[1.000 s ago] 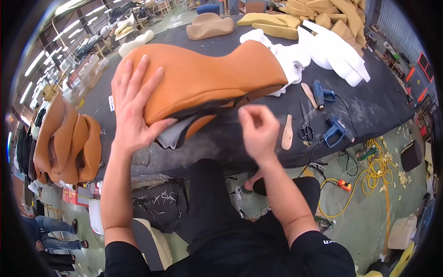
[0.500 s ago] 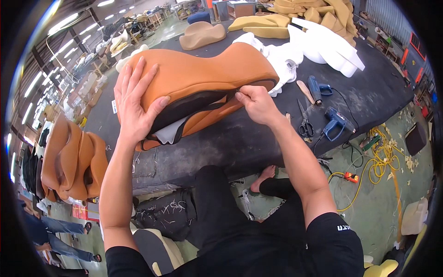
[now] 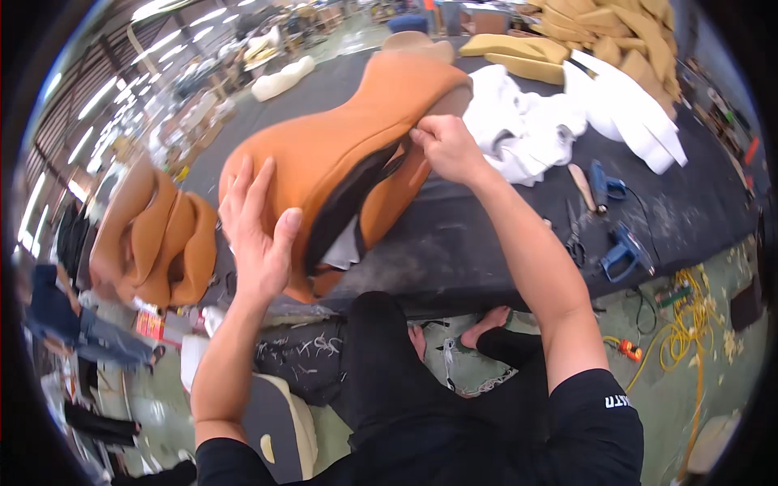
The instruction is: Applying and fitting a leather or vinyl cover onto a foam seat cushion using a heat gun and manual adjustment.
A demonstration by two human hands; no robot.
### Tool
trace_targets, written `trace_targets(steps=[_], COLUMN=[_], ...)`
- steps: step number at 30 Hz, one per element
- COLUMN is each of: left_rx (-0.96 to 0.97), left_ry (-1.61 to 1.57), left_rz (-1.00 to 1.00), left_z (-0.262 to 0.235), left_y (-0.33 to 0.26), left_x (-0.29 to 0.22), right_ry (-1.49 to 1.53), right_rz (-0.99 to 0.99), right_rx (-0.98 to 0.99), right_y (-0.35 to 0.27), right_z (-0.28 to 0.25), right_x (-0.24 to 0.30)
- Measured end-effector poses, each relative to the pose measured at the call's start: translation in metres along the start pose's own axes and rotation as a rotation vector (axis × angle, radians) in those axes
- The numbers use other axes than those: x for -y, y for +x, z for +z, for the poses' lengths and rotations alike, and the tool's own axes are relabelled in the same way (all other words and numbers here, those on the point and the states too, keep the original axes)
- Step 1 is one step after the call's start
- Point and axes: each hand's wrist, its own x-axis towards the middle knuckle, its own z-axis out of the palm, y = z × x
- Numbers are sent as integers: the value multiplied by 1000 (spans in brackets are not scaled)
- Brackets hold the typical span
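An orange leather-like cushion [image 3: 340,134] with a waisted, curved shape stands tilted on the dark-covered table. Along its side facing me the cover gapes in a long slit with black edges, and a whitish-grey piece [image 3: 344,247] shows inside. My left hand [image 3: 261,235] lies against the near left end of the cushion, fingers spread. At the far right end of the slit my right hand [image 3: 450,150] is closed in a pinch on the black zipper-like edge of the cover; a pull, if there is one, is hidden by the fingers.
White fabric-like covers [image 3: 519,121] lie right of the cushion, with yellow foam pieces [image 3: 604,32] piled behind. Two blue heat guns [image 3: 624,255], black-handled scissors [image 3: 576,247] and a wooden-handled tool [image 3: 581,186] lie at the right. Orange cushions [image 3: 154,235] are stacked left; a person [image 3: 77,316] stands beyond.
The cushion has turned, its right end swinging away from me and its left end coming nearer. Both hands moved with it, still touching it; the view shifted too.
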Motion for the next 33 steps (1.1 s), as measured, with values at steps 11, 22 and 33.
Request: trace_targets(steps=[11, 22, 33], left_rx=[139, 199, 169], left_ry=[330, -1246, -1514], left_rz=[-685, -1334, -1356], left_z=[-64, -94, 36], left_y=[-27, -110, -240], left_x=[99, 69, -95], right_ry=[22, 44, 127], right_rz=[-38, -428, -552], right_rx=[227, 397, 858], right_y=[101, 60, -84], right_z=[197, 221, 169], right_x=[113, 137, 166])
